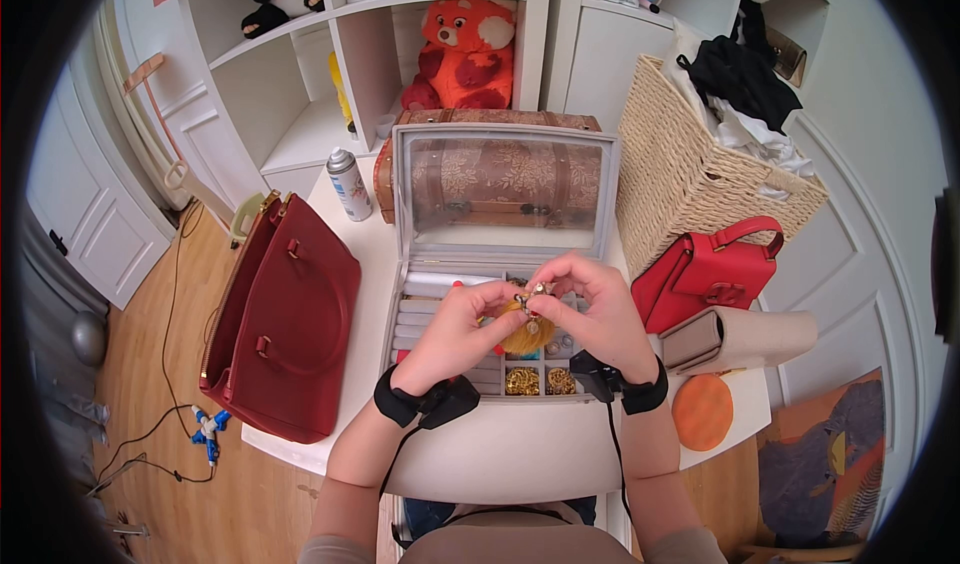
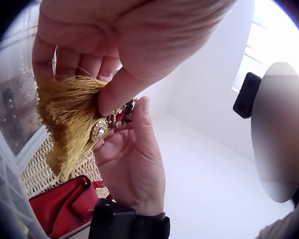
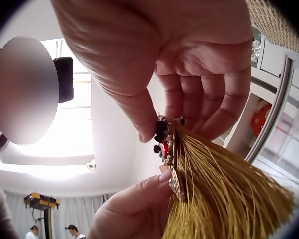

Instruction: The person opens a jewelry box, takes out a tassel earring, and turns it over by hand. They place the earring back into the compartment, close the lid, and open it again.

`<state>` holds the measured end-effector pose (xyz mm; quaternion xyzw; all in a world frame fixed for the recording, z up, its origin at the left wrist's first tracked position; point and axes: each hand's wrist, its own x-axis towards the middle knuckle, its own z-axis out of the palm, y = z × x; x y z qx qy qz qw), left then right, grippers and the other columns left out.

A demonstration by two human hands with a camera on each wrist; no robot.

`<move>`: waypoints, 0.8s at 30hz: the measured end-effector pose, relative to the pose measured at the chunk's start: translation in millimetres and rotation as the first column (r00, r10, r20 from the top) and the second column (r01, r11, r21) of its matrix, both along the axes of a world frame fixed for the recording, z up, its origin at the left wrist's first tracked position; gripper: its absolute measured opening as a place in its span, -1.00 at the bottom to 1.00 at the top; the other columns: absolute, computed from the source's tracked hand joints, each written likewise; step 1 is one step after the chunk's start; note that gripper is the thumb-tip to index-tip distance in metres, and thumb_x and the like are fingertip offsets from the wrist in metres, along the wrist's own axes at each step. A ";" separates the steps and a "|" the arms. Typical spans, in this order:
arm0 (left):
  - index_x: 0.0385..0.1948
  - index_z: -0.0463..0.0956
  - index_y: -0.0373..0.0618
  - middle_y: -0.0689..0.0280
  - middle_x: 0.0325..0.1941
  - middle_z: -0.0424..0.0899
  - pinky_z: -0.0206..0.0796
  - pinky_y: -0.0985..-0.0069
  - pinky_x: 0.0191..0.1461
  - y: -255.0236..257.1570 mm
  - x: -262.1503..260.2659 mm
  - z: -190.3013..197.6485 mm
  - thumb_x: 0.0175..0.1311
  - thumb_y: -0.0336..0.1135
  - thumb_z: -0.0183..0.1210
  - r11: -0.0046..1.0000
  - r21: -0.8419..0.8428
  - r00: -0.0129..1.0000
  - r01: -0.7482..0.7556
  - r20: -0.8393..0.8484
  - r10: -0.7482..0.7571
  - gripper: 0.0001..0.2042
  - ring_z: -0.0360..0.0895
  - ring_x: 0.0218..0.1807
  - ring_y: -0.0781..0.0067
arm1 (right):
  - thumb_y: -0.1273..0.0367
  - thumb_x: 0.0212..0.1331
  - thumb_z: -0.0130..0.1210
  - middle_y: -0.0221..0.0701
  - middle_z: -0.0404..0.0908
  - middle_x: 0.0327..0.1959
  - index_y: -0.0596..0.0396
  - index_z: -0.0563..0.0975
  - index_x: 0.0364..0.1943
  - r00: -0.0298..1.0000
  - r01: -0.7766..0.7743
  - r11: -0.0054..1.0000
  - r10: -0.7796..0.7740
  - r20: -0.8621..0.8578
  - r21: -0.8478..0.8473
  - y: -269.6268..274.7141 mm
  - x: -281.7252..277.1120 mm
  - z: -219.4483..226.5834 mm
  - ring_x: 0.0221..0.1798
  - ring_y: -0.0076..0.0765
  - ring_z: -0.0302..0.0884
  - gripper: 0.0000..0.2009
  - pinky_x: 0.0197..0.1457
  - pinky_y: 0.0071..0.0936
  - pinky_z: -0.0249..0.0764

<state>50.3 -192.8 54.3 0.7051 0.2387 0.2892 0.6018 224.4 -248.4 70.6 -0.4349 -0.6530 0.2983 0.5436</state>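
Observation:
Both hands hold a tassel earring over the jewelry box. Its tassel (image 1: 527, 338) is a fan of golden-yellow threads, topped by a jeweled piece (image 2: 120, 116) with red and dark stones. My left hand (image 1: 463, 326) pinches it by thumb and fingers where the threads meet the jeweled part. Opposite, my right hand (image 1: 600, 314) grips the jeweled end between thumb and fingertips. Below the hands lies the grey jewelry box (image 1: 490, 398), its glass lid (image 1: 505, 189) raised. Gold chains (image 1: 521, 381) fill front compartments, and padded rolls (image 1: 412, 319) line the left side.
A dark red handbag (image 1: 290, 324) stands at the left, near a spray can (image 1: 348, 184). Behind the lid is a brown patterned chest (image 1: 500, 124). On the right are a wicker basket (image 1: 690, 154), a red bag (image 1: 690, 279), a beige purse (image 1: 745, 339) and an orange disc (image 1: 703, 412).

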 end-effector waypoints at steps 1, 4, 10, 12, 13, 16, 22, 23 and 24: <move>-0.19 0.48 -0.28 0.37 -0.42 0.59 0.35 0.66 -0.29 -0.4 0.3 0.1 0.25 -0.40 0.07 1.000 0.028 1.000 -0.003 -0.004 0.003 -0.82 0.48 -0.35 0.70 | 0.45 0.13 0.12 -0.48 0.53 -0.45 0.21 0.48 -0.35 0.997 -0.007 1.000 0.007 0.072 0.007 -0.4 0.3 1.0 -0.41 -0.64 0.45 -0.89 -0.32 -0.62 0.40; -0.14 0.45 -0.25 0.42 -0.40 0.57 0.33 0.72 -0.32 2.6 -1.6 -1.3 0.28 -0.39 0.03 1.000 -0.013 0.999 0.025 -0.025 -0.026 -0.81 0.46 -0.37 0.75 | 0.44 0.15 0.10 -0.46 0.52 -0.45 0.20 0.45 -0.33 0.998 0.051 0.998 -0.050 0.035 -0.027 1.3 -0.2 -2.0 -0.41 -0.64 0.43 -0.89 -0.32 -0.64 0.39; -0.12 0.42 -0.26 0.41 -0.31 0.56 0.33 0.70 -0.21 11.3 -5.5 -10.0 0.30 -0.44 -0.02 0.996 -0.010 0.996 -0.090 0.016 0.090 -0.82 0.46 -0.30 0.74 | 0.43 0.20 0.05 -0.44 0.50 -0.51 0.18 0.36 -0.30 0.987 0.145 0.989 -0.144 -0.071 0.013 3.8 0.9 -4.5 -0.47 -0.69 0.39 -0.86 -0.41 -0.69 0.31; -0.13 0.42 -0.27 0.39 -0.28 0.55 0.33 0.68 -0.16 16.2 -9.3 -9.1 0.29 -0.46 -0.04 0.981 0.074 0.980 -0.182 -0.073 0.187 -0.83 0.46 -0.27 0.72 | 0.43 0.20 0.06 -0.46 0.48 -0.57 0.19 0.36 -0.31 0.984 0.174 0.985 -0.174 -0.033 0.003 2.4 3.9 -2.7 -0.52 -0.71 0.35 -0.86 -0.46 -0.69 0.27; -0.14 0.42 -0.27 0.39 -0.27 0.55 0.32 0.69 -0.16 18.5 -10.5 -8.7 0.28 -0.48 -0.03 0.955 0.148 0.964 -0.256 -0.031 0.263 -0.83 0.46 -0.26 0.72 | 0.43 0.20 0.06 -0.48 0.46 -0.63 0.19 0.35 -0.32 0.979 0.203 0.979 -0.203 0.006 -0.006 1.8 4.7 -1.7 -0.57 -0.73 0.32 -0.86 -0.51 -0.70 0.22; -0.18 0.43 -0.26 0.39 -0.30 0.55 0.31 0.69 -0.16 16.8 -8.5 -4.8 0.22 -0.51 0.01 0.872 0.255 0.908 -0.417 0.085 0.409 -0.84 0.47 -0.28 0.68 | 0.42 0.20 0.06 -0.50 0.41 -0.72 0.19 0.35 -0.33 0.969 0.239 0.971 -0.240 0.053 0.017 1.6 4.7 -0.2 -0.65 -0.75 0.25 -0.85 -0.58 -0.70 0.15; -0.32 0.47 -0.26 0.39 -0.40 0.56 0.32 0.68 -0.19 -2.0 -5.1 5.5 0.18 -0.47 0.11 0.875 0.336 0.937 -0.349 0.117 0.328 -0.91 0.47 -0.33 0.67 | 0.43 0.19 0.07 -0.51 0.39 -0.71 0.20 0.35 -0.31 0.972 0.235 0.972 -0.235 0.006 0.018 3.3 4.2 -3.9 -0.67 -0.77 0.24 -0.85 -0.62 -0.71 0.11; -0.34 0.48 -0.27 0.39 -0.40 0.56 0.33 0.68 -0.22 -6.0 -3.8 6.8 0.17 -0.47 0.13 0.919 0.271 0.958 -0.287 0.085 0.274 -0.91 0.48 -0.34 0.67 | 0.43 0.19 0.07 -0.51 0.39 -0.71 0.20 0.35 -0.31 0.972 0.234 0.972 -0.234 0.007 0.017 3.2 4.0 -3.9 -0.67 -0.77 0.24 -0.85 -0.62 -0.71 0.11; -0.37 0.49 -0.27 0.39 -0.40 0.57 0.34 0.67 -0.25 -8.7 -2.3 7.1 0.15 -0.46 0.14 0.953 0.203 0.975 -0.223 0.057 0.216 -0.91 0.48 -0.36 0.67 | 0.43 0.19 0.07 -0.51 0.40 -0.71 0.20 0.35 -0.31 0.975 0.220 0.976 -0.219 -0.028 0.009 3.0 3.5 -3.8 -0.67 -0.77 0.25 -0.85 -0.62 -0.71 0.11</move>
